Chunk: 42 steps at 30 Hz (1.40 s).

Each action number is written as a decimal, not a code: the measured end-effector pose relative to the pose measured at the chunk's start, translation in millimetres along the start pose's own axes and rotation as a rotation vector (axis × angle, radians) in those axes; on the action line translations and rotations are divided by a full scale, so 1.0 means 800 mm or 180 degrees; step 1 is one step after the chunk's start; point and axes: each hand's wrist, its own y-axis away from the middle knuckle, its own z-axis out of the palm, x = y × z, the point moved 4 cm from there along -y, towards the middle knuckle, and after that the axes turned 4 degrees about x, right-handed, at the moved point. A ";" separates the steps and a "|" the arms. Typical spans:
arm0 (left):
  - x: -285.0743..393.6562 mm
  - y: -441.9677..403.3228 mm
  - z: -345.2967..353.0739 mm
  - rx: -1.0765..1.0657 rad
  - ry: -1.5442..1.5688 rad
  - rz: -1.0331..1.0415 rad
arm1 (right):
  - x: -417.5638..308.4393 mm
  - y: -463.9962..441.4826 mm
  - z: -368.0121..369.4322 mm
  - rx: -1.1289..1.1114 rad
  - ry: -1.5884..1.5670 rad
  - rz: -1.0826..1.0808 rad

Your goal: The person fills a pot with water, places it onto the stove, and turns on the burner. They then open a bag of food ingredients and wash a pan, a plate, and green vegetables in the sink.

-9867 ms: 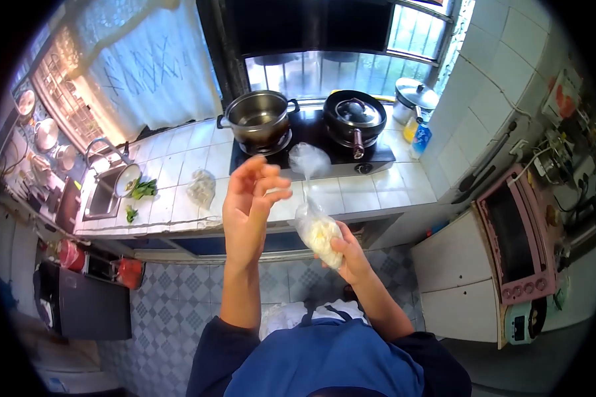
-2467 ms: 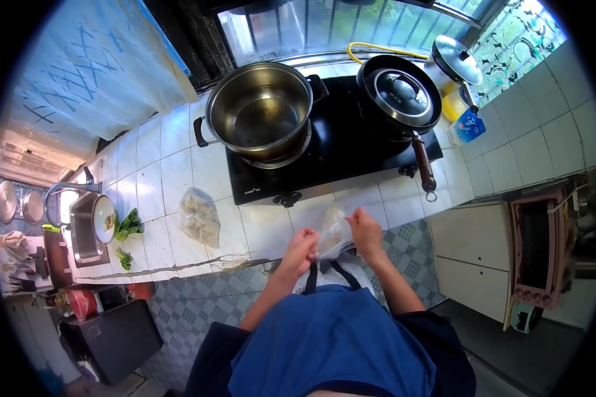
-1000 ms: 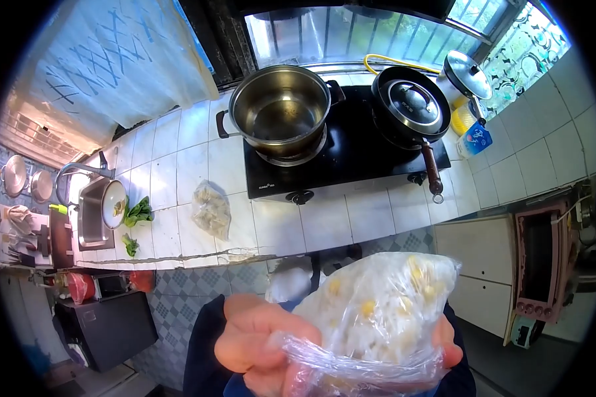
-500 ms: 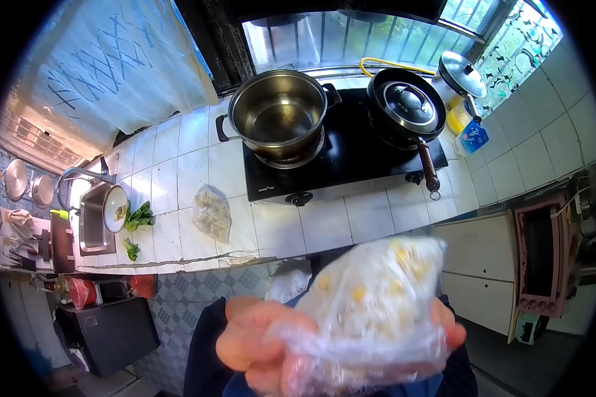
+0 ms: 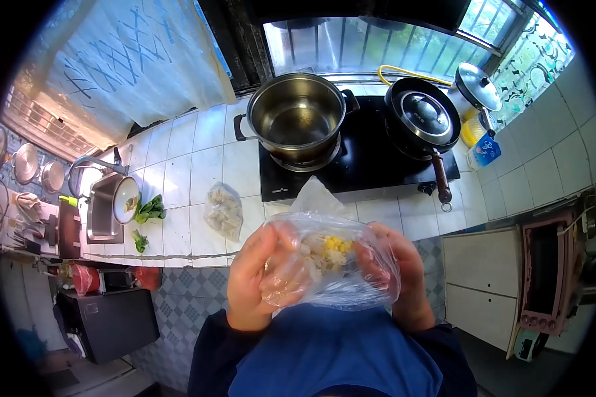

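A clear plastic bag with white and yellow food pieces inside is spread between my two hands, its mouth facing up toward me. My left hand grips the bag's left side, with fingers showing through the film. Around the right side of it, my right hand is closed on the plastic. A pale corner of the bag points toward the stove. Beyond the bag stands a large open steel pot on the left burner. A second tied bag of pale pieces lies on the tiled counter.
A lidded black pan sits on the right burner, its handle toward me. Behind it are a lidded pot and a blue-white packet. Leafy greens and a plate are by the sink. A pink oven stands right.
The bag was held close to the camera; now it is lower and farther away, opened wide between both hands, with the contents showing inside. The view has shifted slightly.
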 end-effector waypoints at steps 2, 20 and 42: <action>0.001 0.001 -0.001 -0.0039 -0.0058 0.0002 | 0.005 0.001 -0.007 0.0354 0.0223 -0.0013; -0.001 -0.034 -0.020 0.0305 -0.0040 -0.0717 | 0.013 -0.036 -0.035 0.0737 0.2915 -0.0866; 0.004 -0.045 -0.042 -0.0116 0.0602 -0.1082 | 0.013 -0.032 -0.043 0.0485 0.1564 -0.0629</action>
